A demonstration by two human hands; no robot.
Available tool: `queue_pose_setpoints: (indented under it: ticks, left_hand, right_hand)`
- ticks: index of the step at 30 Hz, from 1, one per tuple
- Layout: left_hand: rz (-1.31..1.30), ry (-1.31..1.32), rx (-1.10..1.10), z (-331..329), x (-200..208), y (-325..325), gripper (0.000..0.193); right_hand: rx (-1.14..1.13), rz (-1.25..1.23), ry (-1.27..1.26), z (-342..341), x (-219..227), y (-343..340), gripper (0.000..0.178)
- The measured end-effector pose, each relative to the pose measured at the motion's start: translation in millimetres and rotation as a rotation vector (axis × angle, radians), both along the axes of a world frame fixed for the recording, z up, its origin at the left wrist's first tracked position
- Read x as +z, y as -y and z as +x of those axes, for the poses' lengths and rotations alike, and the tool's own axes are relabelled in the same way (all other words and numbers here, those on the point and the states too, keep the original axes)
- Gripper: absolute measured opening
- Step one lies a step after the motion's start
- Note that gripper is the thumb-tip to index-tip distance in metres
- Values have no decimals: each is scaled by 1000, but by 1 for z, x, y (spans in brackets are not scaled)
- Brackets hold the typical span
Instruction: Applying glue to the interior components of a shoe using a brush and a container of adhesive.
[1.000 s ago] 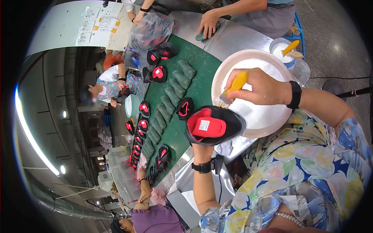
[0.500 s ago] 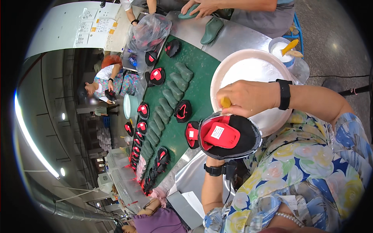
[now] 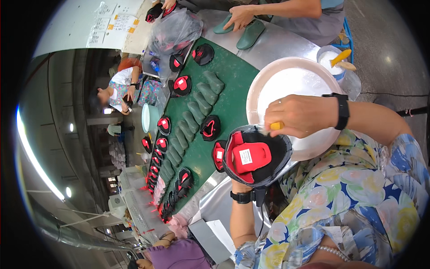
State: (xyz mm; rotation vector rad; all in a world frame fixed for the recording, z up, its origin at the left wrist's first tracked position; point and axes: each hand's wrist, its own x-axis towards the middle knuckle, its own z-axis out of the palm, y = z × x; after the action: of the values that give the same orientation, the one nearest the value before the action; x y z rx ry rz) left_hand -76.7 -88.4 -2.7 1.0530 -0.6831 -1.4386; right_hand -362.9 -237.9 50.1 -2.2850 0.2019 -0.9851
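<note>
My left hand (image 3: 241, 185) supports a black and red shoe upper (image 3: 282, 150) from below; its fingers are hidden behind the upper. The upper's opening faces up, showing a red lining with a white label. My right hand (image 3: 302, 115) grips a brush by its yellow handle (image 3: 277, 126). The pale bristles (image 3: 263, 130) touch the upper's far rim. Just beyond that hand stands a wide pale pink basin (image 3: 254, 85) holding white liquid. Another black and red upper (image 3: 219, 155) lies on the belt, close beside the held one.
A green belt (image 3: 233, 71) carries a row of grey-green shoe lasts (image 3: 195, 110) and several uppers (image 3: 210, 127). Past the basin, a cup (image 3: 324, 56) of white liquid holds two handled tools. A co-worker's hand (image 3: 242, 17) holds a green last across the metal table (image 3: 286, 38). A plastic bag (image 3: 177, 31) lies at the far end.
My right hand has moved slightly right with the brush, whose bristles now show at the rim. The held upper has tilted and shifted a little left. A co-worker's hands have moved over the green lasts.
</note>
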Motion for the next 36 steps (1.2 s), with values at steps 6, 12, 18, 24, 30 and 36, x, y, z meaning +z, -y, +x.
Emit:
queue_pose_setpoints:
  ticks: [6, 12, 18, 24, 30, 36]
  left_hand:
    - [-32, 56, 48, 1, -3, 5, 58]
    - [-75, 185, 167, 15, -6, 10, 58]
    - [-233, 75, 570, 63, -3, 11, 51]
    - [-46, 128, 731, 255, -46, -25, 29]
    - [-51, 560, 1045, 422, -140, -79, 32]
    - [1048, 891, 1583, 403, -139, -23, 39]
  right_hand:
    - [-124, 78, 71, -1, 12, 2, 18]
    - [-202, 231, 41, -2, 6, -3, 22]
    - [-110, 418, 145, 13, 9, -22, 16]
    - [-250, 563, 17, 11, 3, -12, 10]
    - [-303, 695, -163, 30, -7, -4, 10]
    - [-431, 685, -329, 30, -2, -3, 9]
